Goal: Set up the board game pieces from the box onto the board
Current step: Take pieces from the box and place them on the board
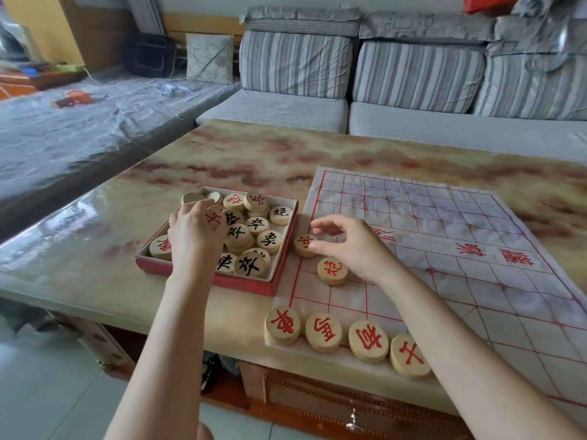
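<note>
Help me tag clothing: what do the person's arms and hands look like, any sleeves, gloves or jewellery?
Both forearms are bare, with no sleeve in view. The left hand and right hand wear no gloves, and no watch, bracelet or ring shows.

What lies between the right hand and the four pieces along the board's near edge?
One round piece with a red character, close by the right hand; from there the board is bare down to the four pieces. Head view.

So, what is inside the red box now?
The red box holds round wooden xiangqi pieces, red and black characters, stacked in layers. The left hand grips one red-marked piece; hand and upper pieces hide those beneath.
</note>
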A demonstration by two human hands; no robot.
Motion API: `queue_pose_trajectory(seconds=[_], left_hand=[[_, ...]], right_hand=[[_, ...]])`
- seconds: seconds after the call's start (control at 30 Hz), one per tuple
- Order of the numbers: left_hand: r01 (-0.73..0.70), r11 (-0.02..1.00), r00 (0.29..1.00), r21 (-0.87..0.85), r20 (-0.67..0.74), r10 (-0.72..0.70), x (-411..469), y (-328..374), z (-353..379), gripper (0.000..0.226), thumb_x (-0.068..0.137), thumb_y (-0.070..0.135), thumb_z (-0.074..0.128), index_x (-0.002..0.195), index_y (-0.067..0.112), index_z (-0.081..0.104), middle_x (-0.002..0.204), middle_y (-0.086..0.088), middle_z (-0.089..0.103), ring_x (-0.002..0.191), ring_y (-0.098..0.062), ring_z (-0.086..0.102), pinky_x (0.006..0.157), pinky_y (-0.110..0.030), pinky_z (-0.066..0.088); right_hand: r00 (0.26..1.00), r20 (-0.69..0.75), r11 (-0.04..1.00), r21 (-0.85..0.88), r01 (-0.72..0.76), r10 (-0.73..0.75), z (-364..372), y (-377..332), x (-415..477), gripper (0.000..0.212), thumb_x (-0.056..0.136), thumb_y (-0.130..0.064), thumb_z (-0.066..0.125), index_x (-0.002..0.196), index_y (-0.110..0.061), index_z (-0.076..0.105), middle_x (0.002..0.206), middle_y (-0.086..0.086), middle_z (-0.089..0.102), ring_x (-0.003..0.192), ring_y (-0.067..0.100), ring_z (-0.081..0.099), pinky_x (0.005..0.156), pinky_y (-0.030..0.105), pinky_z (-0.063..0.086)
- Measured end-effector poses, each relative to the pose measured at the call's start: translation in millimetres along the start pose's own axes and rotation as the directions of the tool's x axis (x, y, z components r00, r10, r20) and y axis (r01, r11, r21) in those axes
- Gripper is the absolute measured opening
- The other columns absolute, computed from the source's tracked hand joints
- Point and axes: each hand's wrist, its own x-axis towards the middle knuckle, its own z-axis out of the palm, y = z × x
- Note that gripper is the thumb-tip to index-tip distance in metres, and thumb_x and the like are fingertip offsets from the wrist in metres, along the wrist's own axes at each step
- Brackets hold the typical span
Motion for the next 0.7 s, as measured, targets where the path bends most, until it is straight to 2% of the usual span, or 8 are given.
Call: queue_pose_trajectory(seconds=[0.1, 0.23, 0.3, 0.43, 0.57, 0.7], left_hand=[[0.004, 1.0, 0.999, -0.027, 0.032, -0.003, 3, -5, 1, 0.045, 0.08, 0.017, 0.065, 0.123, 0.011, 0.056, 0.12, -0.018, 0.058, 0.113, -0.035, 0.049, 0.097, -0.042, 0.04], [0.016, 0.995, 0.999, -0.096, 0.032, -0.013, 3, -7, -2, 0.043, 0.073, 0.016, 0.072, 0.114, 0.013, 0.062, 0.11, -0.015, 0.063, 0.105, -0.032, 0.055, 0.092, -0.042, 0.045], [0.036, 0.991, 0.999, -0.126, 0.011, -0.035, 4, -6, -6, 0.049, 0.071, 0.018, 0.074, 0.118, 0.015, 0.06, 0.112, -0.012, 0.064, 0.107, -0.029, 0.056, 0.093, -0.038, 0.045], [0.064, 0.972, 0.997, -0.228, -0.031, -0.073, 8, -4, -19, 0.056, 0.066, 0.024, 0.079, 0.118, 0.023, 0.059, 0.11, -0.003, 0.067, 0.101, -0.016, 0.06, 0.086, -0.024, 0.044], [0.006, 0.955, 0.998, -0.296, -0.059, -0.024, 6, 0, -33, 0.061, 0.066, 0.027, 0.08, 0.122, 0.025, 0.057, 0.109, 0.002, 0.067, 0.094, -0.007, 0.06, 0.086, -0.018, 0.042], [-0.051, 0.942, 0.999, -0.333, -0.031, 0.043, 3, 7, -38, 0.062, 0.066, 0.027, 0.081, 0.123, 0.027, 0.056, 0.101, 0.009, 0.064, 0.088, -0.005, 0.062, 0.082, -0.016, 0.043]], right_hand=[[1.0, 0.007, 0.998, 0.067, 0.006, -0.006, 16, -9, 14, 0.033, 0.078, -0.014, 0.072, 0.11, -0.016, 0.064, 0.106, 0.002, 0.067, 0.102, 0.015, 0.061, 0.094, 0.027, 0.046], [0.999, 0.013, 0.997, 0.064, 0.036, -0.037, 34, -20, 39, 0.032, 0.079, -0.016, 0.07, 0.111, -0.014, 0.064, 0.107, 0.003, 0.067, 0.097, 0.014, 0.06, 0.087, 0.022, 0.045], [1.0, 0.001, 0.999, 0.023, 0.03, -0.03, 45, -25, 58, 0.035, 0.08, -0.019, 0.069, 0.114, -0.015, 0.062, 0.112, 0.003, 0.065, 0.098, 0.013, 0.056, 0.091, 0.028, 0.045], [1.0, 0.002, 0.998, -0.068, -0.017, 0.017, 67, -31, 98, 0.047, 0.081, -0.023, 0.065, 0.127, -0.016, 0.053, 0.13, 0.005, 0.056, 0.121, 0.021, 0.049, 0.103, 0.038, 0.04], [1.0, 0.03, 0.973, -0.233, 0.005, 0.002, 87, -28, 122, 0.055, 0.086, -0.026, 0.058, 0.138, -0.016, 0.041, 0.14, 0.011, 0.044, 0.13, 0.028, 0.039, 0.106, 0.04, 0.035], [0.999, 0.034, 0.912, -0.408, 0.033, -0.021, 97, -21, 128, 0.052, 0.089, -0.028, 0.056, 0.138, -0.019, 0.04, 0.137, 0.011, 0.036, 0.127, 0.031, 0.034, 0.102, 0.039, 0.031]])
